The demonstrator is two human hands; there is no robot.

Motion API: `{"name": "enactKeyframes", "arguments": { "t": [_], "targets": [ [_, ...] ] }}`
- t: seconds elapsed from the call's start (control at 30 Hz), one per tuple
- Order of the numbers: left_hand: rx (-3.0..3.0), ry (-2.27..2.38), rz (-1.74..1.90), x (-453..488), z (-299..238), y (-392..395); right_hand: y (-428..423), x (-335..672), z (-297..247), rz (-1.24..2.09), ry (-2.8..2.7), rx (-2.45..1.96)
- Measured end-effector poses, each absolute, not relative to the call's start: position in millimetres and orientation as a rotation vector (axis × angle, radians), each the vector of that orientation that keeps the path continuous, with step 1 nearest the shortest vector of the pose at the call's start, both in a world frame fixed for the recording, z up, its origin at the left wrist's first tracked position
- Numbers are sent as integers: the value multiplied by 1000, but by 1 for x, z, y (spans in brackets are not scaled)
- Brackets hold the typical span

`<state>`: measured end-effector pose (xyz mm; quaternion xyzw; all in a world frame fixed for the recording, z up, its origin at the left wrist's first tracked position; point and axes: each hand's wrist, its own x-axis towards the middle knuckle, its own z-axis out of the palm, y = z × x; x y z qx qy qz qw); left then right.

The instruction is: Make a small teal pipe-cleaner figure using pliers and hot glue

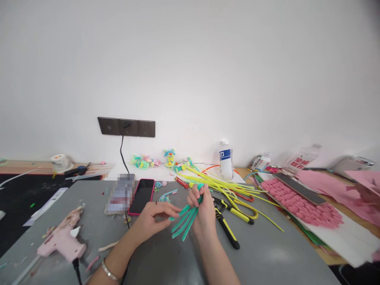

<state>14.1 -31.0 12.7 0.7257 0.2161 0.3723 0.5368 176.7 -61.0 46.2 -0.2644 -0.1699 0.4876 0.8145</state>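
Note:
My right hand point(205, 208) is closed around a bundle of teal pipe cleaners point(186, 221), folded at the top. Their loose ends fan out down and to the left from my fist. At those ends is my left hand point(157, 219), its thumb and fingers apart; one strand's tip lies between them, touching or very close. Just right of my fist, yellow-and-black handled pliers point(227, 229) lie on the grey table mat point(267, 257). Behind it spreads a bunch of yellow pipe cleaners point(219, 184).
A pink glue gun point(63, 243) with a cord lies at left. Two phones, one a pink-cased phone point(142, 196), lie behind my left hand. Small pipe-cleaner figures point(170, 158) and a bottle point(226, 162) stand near the wall. A pink woven piece point(303, 204) is at right.

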Motion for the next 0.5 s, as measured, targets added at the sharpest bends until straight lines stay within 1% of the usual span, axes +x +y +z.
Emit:
{"name": "enactKeyframes", "arguments": {
  "t": [0.1,0.2,0.3,0.5],
  "targets": [
    [1572,429,852,15,17,-35,-60,174,56,1068,-445,-560],
    [1371,315,787,18,21,-36,-61,168,58,1165,-546,-547],
    [1337,347,727,20,20,-35,-63,159,53,1263,-652,-552],
    [1339,473,607,23,4,-33,-64,154,43,1298,-874,-677]
  ]
}}
